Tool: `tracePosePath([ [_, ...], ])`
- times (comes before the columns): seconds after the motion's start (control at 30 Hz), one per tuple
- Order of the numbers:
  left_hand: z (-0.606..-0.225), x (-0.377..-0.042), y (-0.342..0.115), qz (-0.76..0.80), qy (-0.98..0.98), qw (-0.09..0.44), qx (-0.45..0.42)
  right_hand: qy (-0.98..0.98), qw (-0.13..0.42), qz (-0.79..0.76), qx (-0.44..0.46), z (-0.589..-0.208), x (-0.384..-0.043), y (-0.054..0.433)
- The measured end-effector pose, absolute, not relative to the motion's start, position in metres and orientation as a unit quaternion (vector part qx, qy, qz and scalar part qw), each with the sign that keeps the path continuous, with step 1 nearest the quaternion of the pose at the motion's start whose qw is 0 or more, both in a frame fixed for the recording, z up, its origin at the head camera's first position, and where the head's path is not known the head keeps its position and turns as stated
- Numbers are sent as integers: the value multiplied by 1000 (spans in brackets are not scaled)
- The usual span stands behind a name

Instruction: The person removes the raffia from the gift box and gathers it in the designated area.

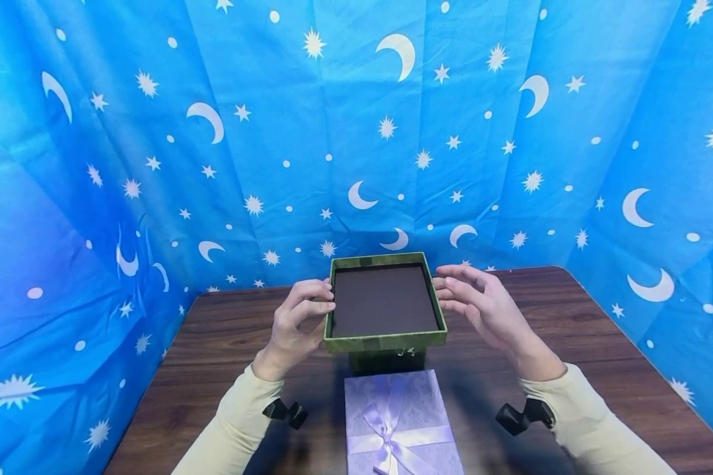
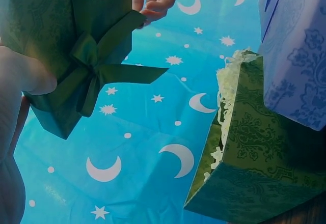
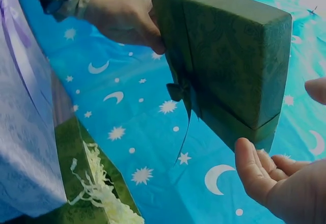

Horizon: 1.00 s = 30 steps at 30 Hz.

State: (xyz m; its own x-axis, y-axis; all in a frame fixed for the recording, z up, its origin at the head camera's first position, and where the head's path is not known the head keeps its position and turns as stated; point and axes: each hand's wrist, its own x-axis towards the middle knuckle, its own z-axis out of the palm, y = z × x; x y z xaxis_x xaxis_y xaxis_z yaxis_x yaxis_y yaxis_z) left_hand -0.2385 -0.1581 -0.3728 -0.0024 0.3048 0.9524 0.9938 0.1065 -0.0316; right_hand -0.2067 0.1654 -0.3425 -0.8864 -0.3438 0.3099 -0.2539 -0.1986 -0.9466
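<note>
A green patterned box lid (image 1: 386, 300) is held tilted over the table, its dark inside toward the head camera. My left hand (image 1: 294, 323) grips its left edge, with the thumb (image 2: 41, 79) on the outer face beside a green ribbon bow (image 2: 89, 63). At the opposite edge is my right hand (image 1: 484, 303), its fingers loosely extended and the fingertips (image 3: 244, 150) right by the lid's side. Below the lid stands the green box (image 2: 249, 147), partly hidden in the head view. Pale shredded paper (image 2: 232, 76) shows at its opening.
A lilac box (image 1: 416, 389) with a ribbon bow lies nearest me on the dark wooden table (image 1: 214, 369), just in front of the green box. Blue cloth (image 1: 333, 119) with moons and stars hangs behind and on both sides of the table.
</note>
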Motion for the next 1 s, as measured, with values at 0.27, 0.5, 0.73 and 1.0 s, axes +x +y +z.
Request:
tracePosePath([
  [0.27, -374, -240, -157, -388, -597, 441, -547, 575, 94, -789, -195, -346, -208, 163],
  [0.5, -377, -240, -158, -381, -596, 449, -546, 503, 159, -827, -195, -357, -209, 156],
  [0.73, -378, -239, -158, -374, -598, 456, -543, 510, 146, -829, -178, -358, -208, 152],
  [1.0, -379, -238, -158, -374, -595, 462, -541, 501, 148, -837, -165, -356, -207, 150],
])
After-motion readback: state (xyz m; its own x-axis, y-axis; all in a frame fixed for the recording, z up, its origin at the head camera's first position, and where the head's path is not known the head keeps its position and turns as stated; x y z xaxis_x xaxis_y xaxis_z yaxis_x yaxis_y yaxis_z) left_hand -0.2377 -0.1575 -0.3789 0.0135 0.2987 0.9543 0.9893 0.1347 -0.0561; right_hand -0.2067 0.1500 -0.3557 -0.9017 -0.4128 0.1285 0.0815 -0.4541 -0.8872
